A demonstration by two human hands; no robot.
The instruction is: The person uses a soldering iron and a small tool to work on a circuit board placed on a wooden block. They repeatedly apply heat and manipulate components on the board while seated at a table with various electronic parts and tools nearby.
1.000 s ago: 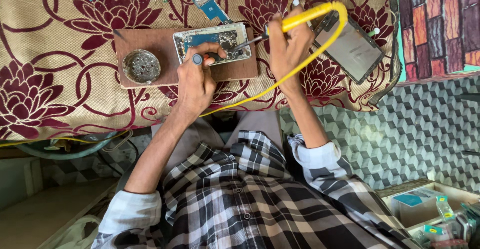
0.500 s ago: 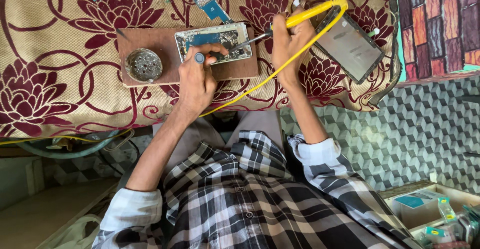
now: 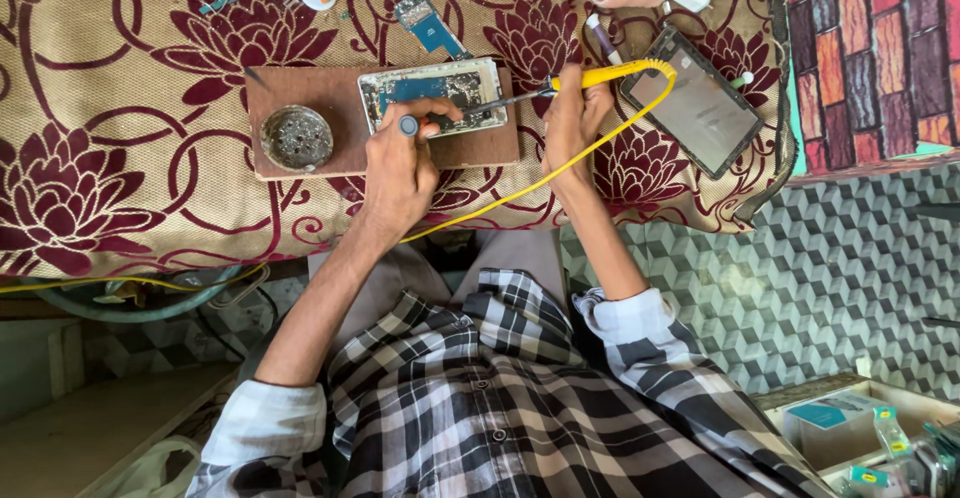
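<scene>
We gripped the yellow soldering iron (image 3: pixel 590 78) in our right hand (image 3: pixel 572 123), its long axis pointing toward nine o'clock at the opened phone (image 3: pixel 432 93) on the wooden board (image 3: pixel 310 98); left hand (image 3: pixel 400 163) fingers pinched a small tool (image 3: pixel 412 125) there, nearer.

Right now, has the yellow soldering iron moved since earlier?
Yes. The yellow soldering iron and its cable loop dropped toward the person, from past the far corner of the dark screen panel to across it; tip stays at the opened phone.
</scene>
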